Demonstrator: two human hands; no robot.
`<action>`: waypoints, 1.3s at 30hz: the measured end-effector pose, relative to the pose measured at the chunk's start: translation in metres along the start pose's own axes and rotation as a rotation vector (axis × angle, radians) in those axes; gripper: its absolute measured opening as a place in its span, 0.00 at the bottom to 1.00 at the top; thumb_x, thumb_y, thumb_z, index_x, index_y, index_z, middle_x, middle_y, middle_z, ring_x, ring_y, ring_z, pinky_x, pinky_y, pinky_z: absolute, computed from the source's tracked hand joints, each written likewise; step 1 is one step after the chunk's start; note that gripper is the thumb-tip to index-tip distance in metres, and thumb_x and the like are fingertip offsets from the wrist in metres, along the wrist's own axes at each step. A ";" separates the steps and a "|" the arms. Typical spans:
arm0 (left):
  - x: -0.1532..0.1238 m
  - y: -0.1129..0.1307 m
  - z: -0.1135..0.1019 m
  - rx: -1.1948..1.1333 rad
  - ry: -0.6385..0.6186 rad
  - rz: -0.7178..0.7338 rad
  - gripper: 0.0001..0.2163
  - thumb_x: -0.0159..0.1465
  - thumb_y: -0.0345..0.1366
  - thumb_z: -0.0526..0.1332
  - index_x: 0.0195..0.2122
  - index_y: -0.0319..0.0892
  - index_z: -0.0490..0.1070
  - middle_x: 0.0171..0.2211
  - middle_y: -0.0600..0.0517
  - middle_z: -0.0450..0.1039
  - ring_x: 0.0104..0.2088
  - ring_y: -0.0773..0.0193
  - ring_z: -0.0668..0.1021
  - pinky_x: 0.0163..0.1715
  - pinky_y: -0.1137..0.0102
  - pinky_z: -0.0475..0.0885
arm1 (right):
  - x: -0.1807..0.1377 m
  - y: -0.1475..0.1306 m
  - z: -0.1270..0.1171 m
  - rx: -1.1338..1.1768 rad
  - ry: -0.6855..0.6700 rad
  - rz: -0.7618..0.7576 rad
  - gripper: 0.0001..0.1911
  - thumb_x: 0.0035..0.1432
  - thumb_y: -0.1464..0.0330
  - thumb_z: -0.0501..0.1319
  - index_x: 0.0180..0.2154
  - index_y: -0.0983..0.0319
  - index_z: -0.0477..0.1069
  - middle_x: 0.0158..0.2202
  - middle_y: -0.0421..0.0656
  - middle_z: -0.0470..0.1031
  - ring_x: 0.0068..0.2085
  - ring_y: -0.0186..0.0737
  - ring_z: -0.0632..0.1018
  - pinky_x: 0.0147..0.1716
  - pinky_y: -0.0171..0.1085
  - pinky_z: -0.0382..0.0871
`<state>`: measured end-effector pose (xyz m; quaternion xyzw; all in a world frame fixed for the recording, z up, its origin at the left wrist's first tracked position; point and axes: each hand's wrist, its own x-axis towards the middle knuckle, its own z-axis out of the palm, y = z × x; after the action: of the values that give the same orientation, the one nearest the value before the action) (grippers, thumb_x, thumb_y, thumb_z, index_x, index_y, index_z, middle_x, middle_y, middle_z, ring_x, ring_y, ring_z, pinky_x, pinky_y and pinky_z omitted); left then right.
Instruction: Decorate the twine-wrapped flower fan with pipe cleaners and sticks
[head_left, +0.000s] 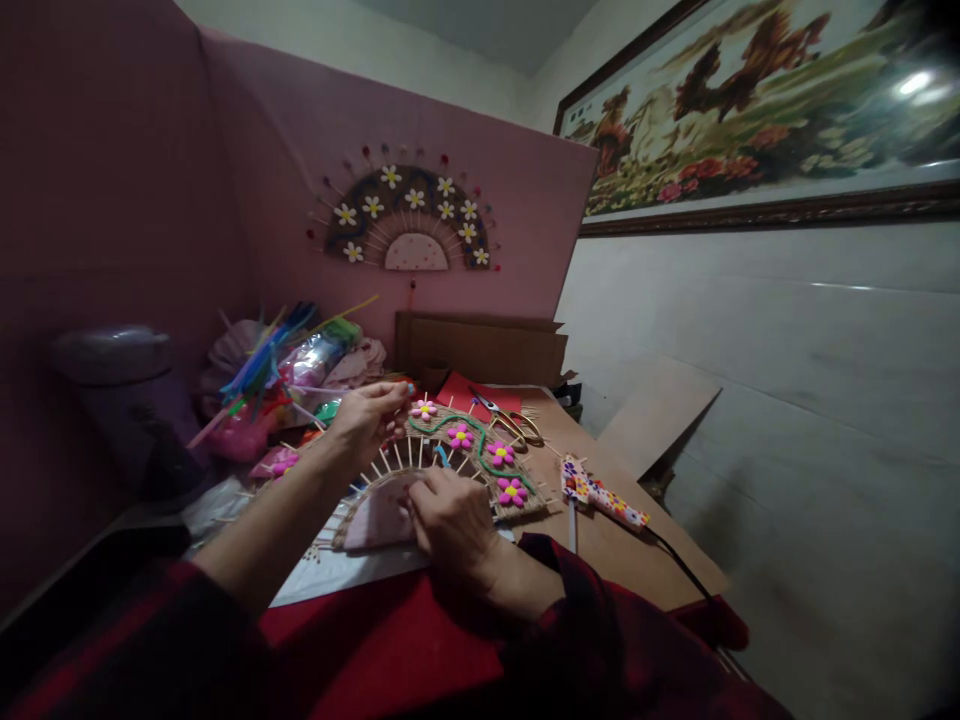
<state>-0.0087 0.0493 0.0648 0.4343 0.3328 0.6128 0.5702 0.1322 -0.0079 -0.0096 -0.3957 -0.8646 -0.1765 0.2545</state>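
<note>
Fan (420, 450) mid-frame, left hand (373, 412) pinching a blue bit (410, 388) above, right hand (454, 520) curled against it, grip unclear; board (637, 570) edge slants beyond glue gun (604, 496), lower right

I'd call this a craft corner, perhaps in somebody's home, since a big framed picture of horses (742, 100) hangs on the pale wall (795, 350). The table (637, 565) carries scissors (492, 406), a corded, flower-patterned tool like a glue gun (600, 493) and a pink-flowered fan (460, 437), near bright bagged supplies (311, 362); another fan (415, 200) decorates the pink panel (262, 160) behind.
</note>
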 end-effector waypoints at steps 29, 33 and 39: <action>0.160 -0.025 0.016 0.956 -0.551 -0.133 0.05 0.42 0.32 0.67 0.19 0.36 0.75 0.15 0.53 0.69 0.18 0.71 0.66 0.21 0.74 0.59 | 0.006 -0.001 0.004 0.133 -0.020 -0.126 0.08 0.54 0.66 0.58 0.33 0.65 0.67 0.34 0.47 0.67 0.37 0.44 0.65 0.31 0.41 0.60; 0.164 -0.026 0.013 1.031 -0.586 -0.151 0.06 0.41 0.33 0.67 0.20 0.37 0.75 0.17 0.55 0.70 0.20 0.70 0.67 0.24 0.74 0.60 | 0.006 0.000 0.003 0.142 -0.015 -0.144 0.08 0.53 0.66 0.59 0.33 0.66 0.66 0.34 0.48 0.67 0.37 0.45 0.65 0.31 0.41 0.60; 0.168 -0.028 0.010 1.079 -0.611 -0.157 0.06 0.43 0.34 0.66 0.22 0.37 0.74 0.18 0.55 0.70 0.21 0.70 0.67 0.26 0.73 0.60 | 0.006 0.000 0.004 0.126 -0.007 -0.158 0.08 0.53 0.67 0.60 0.33 0.67 0.66 0.33 0.48 0.67 0.36 0.44 0.65 0.31 0.41 0.59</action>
<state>0.0166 0.2182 0.0693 0.7912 0.4480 0.1628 0.3832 0.1276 -0.0023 -0.0090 -0.3102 -0.9034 -0.1398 0.2611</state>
